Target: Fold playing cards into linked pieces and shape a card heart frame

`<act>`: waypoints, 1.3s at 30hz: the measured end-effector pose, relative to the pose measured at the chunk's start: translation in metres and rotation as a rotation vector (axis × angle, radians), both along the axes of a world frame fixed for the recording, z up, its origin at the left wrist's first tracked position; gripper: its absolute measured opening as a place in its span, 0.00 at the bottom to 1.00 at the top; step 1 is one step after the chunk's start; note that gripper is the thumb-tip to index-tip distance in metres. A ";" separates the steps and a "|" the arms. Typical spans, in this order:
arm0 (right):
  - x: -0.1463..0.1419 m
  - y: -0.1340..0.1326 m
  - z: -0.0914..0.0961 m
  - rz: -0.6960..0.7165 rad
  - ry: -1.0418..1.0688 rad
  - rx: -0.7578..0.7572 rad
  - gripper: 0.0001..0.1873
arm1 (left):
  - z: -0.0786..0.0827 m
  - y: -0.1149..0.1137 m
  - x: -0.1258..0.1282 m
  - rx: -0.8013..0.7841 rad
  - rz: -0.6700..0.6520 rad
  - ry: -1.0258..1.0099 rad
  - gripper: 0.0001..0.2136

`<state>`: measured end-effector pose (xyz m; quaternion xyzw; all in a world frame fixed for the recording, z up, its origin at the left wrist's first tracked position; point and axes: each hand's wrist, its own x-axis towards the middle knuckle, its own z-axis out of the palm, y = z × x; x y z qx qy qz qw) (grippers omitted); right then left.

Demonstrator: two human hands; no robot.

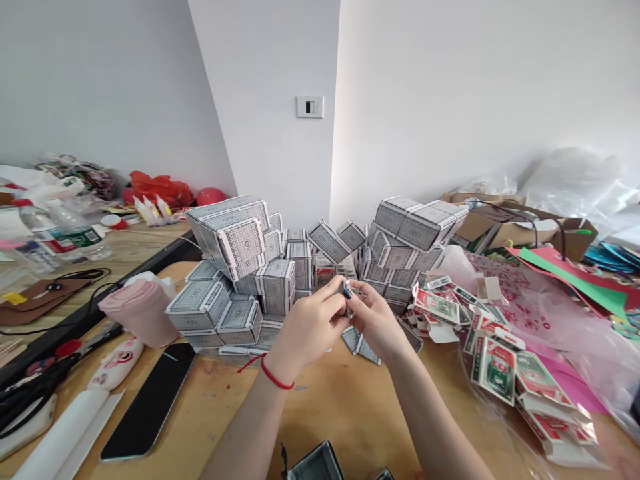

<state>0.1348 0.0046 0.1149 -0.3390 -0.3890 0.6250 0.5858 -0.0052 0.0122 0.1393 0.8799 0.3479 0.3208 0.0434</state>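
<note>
My left hand [316, 325], with a red cord bracelet [277, 377] at its wrist, meets my right hand [376, 323] above the middle of the table. Both are closed, fingertips together around a small dark and whitish piece [347, 292]; the fingers hide most of it, so its kind is unclear. Behind them rises a structure of blocks made from grey-patterned playing cards, with a left stack [240, 247] and a right stack [417, 227]. Several loose playing cards [361, 345] lie flat below my right hand. At the bottom edge is a partly cut-off dark card block [317, 463].
Opened red and green card boxes [495, 367] are heaped at the right on clear plastic. A black phone [150, 403], a pink cup [137, 310] and a white roll [75, 433] lie left. Water bottles [75, 233] and a cardboard box [510, 223] stand farther back.
</note>
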 end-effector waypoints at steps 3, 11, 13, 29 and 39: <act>0.001 -0.002 0.003 -0.011 -0.056 0.009 0.23 | 0.002 0.000 -0.002 -0.025 -0.033 -0.033 0.05; 0.010 -0.005 0.011 0.071 0.069 -0.066 0.14 | 0.005 -0.006 0.002 -0.034 -0.110 -0.160 0.04; 0.012 -0.005 0.011 0.081 0.086 -0.070 0.11 | 0.005 -0.008 0.003 -0.031 -0.117 -0.183 0.04; 0.018 0.003 0.006 -0.092 -0.200 0.154 0.27 | 0.012 -0.005 0.001 -0.517 -0.129 -0.455 0.13; 0.019 -0.010 0.012 -0.147 -0.506 0.470 0.37 | 0.004 0.008 -0.001 -1.337 -0.372 -0.736 0.20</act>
